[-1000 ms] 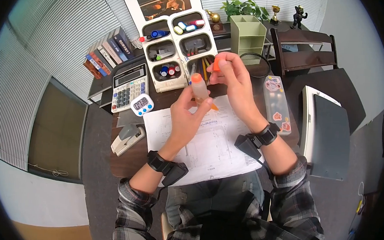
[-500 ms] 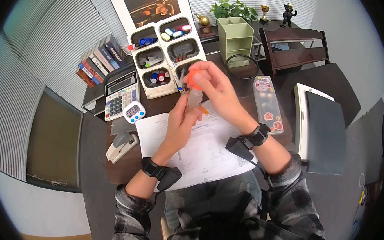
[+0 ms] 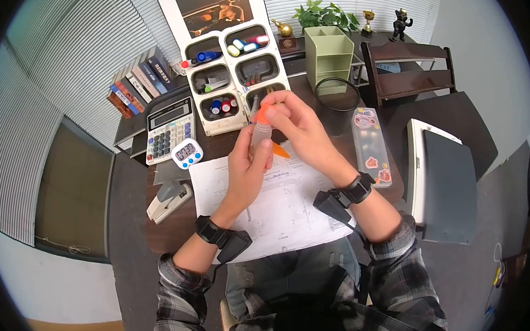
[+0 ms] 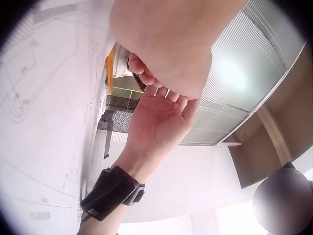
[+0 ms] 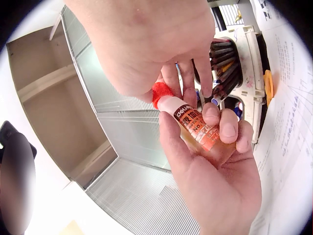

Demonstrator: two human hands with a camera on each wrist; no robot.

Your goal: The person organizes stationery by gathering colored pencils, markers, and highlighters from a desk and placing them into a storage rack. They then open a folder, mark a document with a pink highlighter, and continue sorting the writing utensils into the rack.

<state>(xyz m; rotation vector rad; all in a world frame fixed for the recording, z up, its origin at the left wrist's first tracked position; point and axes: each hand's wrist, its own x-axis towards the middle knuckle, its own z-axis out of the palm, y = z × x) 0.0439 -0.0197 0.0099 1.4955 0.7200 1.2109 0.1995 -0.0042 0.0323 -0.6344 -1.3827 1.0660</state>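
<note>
My left hand (image 3: 246, 171) grips a clear glue bottle (image 3: 261, 135) above the papers (image 3: 286, 215); in the right wrist view its fingers curl round the bottle's orange label (image 5: 198, 126). With thumb and fingers my right hand (image 3: 303, 134) pinches the orange cap (image 3: 262, 114), which sits at the bottle's top. The left wrist view shows the right palm (image 4: 159, 120) but hides the bottle behind the left hand. An orange pointed object (image 3: 280, 150) shows beside the left fingers, over the papers.
A white pen organizer (image 3: 228, 125) stands behind the hands. To the left are a calculator (image 3: 171, 137), a timer (image 3: 187, 153) and a stapler (image 3: 170, 201). On the right are a mesh holder (image 3: 336, 109), a clear case (image 3: 370, 149) and a green organizer (image 3: 329, 54).
The right hand has brought the orange cap from beside the bottle onto its top. Both hands have shifted left in the head view, which has moved too.
</note>
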